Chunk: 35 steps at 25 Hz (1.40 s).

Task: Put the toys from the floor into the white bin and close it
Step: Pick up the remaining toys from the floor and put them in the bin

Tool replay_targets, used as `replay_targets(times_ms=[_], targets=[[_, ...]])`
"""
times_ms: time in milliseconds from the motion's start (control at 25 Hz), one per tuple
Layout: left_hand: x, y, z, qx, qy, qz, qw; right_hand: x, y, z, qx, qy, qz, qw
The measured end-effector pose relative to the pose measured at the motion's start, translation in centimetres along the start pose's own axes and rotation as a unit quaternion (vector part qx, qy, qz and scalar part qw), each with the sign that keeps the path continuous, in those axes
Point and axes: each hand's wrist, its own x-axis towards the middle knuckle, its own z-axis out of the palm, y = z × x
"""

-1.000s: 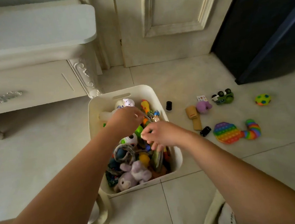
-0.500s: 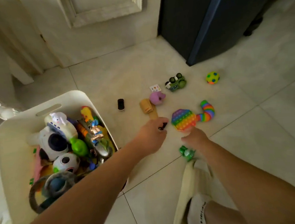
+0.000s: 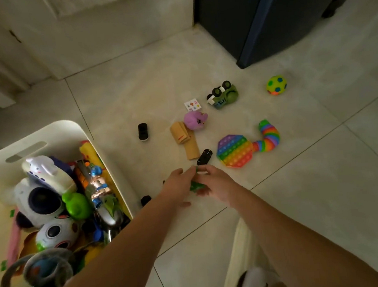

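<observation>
While the white bin (image 3: 53,131) already brims with toys, both hands' grips clamp 1 small green toy (image 3: 195,184) right of it; about 9 toys beyond remain.

— Hands? — Left hand (image 3: 177,185) and right hand (image 3: 213,182) meet on a small green toy (image 3: 195,184) over the floor (image 3: 322,178).
— Bin? — White bin (image 3: 53,131), near left, open, full.

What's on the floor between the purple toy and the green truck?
In the head view, a small white sticker card lies between the purple toy and the green truck, a little toward the door side; otherwise bare tile.
</observation>
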Motion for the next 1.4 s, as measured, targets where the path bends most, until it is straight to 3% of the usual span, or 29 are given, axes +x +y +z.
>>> replay_targets(times_ms=[80, 160, 200, 240, 280, 360, 440, 520, 600, 720, 840, 960, 1160, 1280, 1400], targets=[[0.5, 0.7, -0.7, -0.117, -0.015, -0.011, 0.993, 0.5, -1.7, 0.7, 0.066, -0.057, -0.021, 0.996], [0.8, 1.7, -2.0, -0.168, 0.001, 0.010, 0.986, 1.7, -3.1, 0.8, 0.078, -0.025, -0.027, 0.996], [0.9, 2.4, -2.9, -0.167, 0.023, 0.024, 0.985, 2.8, -3.5, 0.4, 0.008, 0.043, -0.042, 0.998], [0.9, 3.2, -3.9, -0.163, 0.046, 0.040, 0.985, 4.2, -3.9, -0.3, -0.131, 0.131, -0.062, 0.981], [1.0, 3.9, -5.0, -0.163, 0.063, 0.060, 0.983, 5.4, -4.0, -1.1, -0.293, 0.198, -0.077, 0.932], [0.8, 5.2, -7.0, -0.174, 0.068, 0.094, 0.978, 7.5, -3.3, -1.8, -0.470, 0.209, -0.080, 0.854], [0.1, 5.9, -8.3, -0.152, 0.051, 0.109, 0.981, 9.1, -1.6, -1.5, -0.511, 0.183, -0.095, 0.834], [-0.3, 6.0, -9.0, -0.098, 0.037, 0.118, 0.988, 9.6, 0.0, -0.4, -0.518, 0.210, -0.118, 0.821], [-0.5, 5.8, -9.4, -0.084, 0.027, 0.124, 0.988, 8.9, 0.8, 1.0, -0.485, 0.227, -0.122, 0.836], [-0.9, 5.6, -10.0, -0.115, 0.015, 0.140, 0.983, 7.6, 1.9, 4.5, -0.477, 0.079, -0.123, 0.867], [-1.8, 5.6, -10.8, -0.142, -0.005, 0.167, 0.976, 6.7, 3.6, 8.5, -0.560, -0.103, -0.124, 0.813], [-3.4, 5.6, -12.1, -0.161, -0.018, 0.188, 0.969, 6.7, 5.5, 10.8, -0.622, -0.150, -0.118, 0.760], [-5.9, 4.3, -15.2, -0.216, -0.026, 0.206, 0.954, 7.7, 7.4, 11.7, -0.616, -0.105, -0.126, 0.770], [-7.4, 3.2, -16.7, -0.229, -0.022, 0.218, 0.949, 6.6, 6.2, 11.0, -0.526, -0.046, -0.110, 0.842], [-9.3, 2.1, -18.7, -0.231, -0.006, 0.218, 0.948, 4.6, 2.2, 10.9, -0.308, 0.060, -0.105, 0.944]])
